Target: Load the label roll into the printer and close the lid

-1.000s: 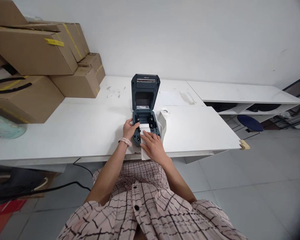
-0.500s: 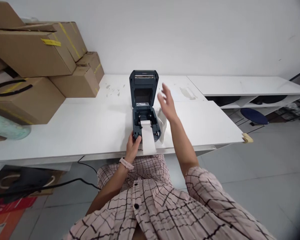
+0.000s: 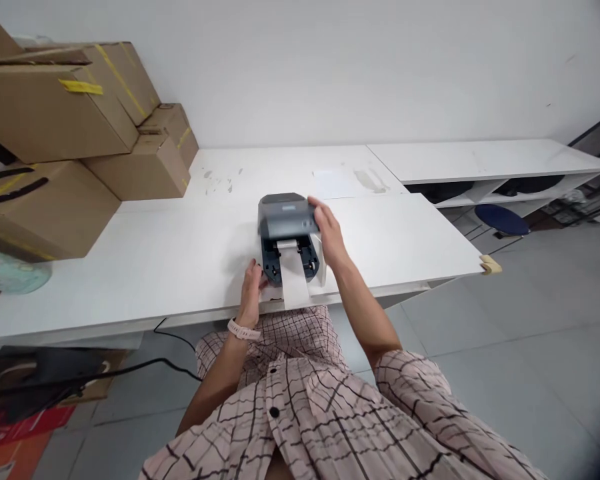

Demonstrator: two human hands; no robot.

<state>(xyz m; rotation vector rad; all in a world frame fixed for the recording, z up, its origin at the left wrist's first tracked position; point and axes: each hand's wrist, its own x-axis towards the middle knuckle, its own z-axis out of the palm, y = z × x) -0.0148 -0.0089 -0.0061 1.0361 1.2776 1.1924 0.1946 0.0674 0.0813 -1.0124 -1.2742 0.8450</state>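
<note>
A dark blue label printer [image 3: 286,248] sits near the front edge of the white table [image 3: 180,253]. Its grey lid [image 3: 285,217] is tilted halfway down over the body. My right hand [image 3: 327,233] rests on the lid's right side, fingers laid over it. My left hand [image 3: 253,293] holds the printer's front left corner against the table. A white strip of label paper [image 3: 294,283] runs out of the printer's front and hangs over the table edge. A white paper roll [image 3: 323,263] stands against the printer's right side, partly hidden by my right wrist.
Stacked cardboard boxes [image 3: 75,127] fill the table's back left. A white sheet [image 3: 333,180] lies behind the printer. A lower white shelf [image 3: 485,163] extends right, with a blue stool [image 3: 500,219] beside it. A black cable [image 3: 80,380] runs across the floor under the table.
My right hand left the paper strip, rose to the open lid and has swung it down halfway. My left hand slid from the printer's inside to its front left corner.
</note>
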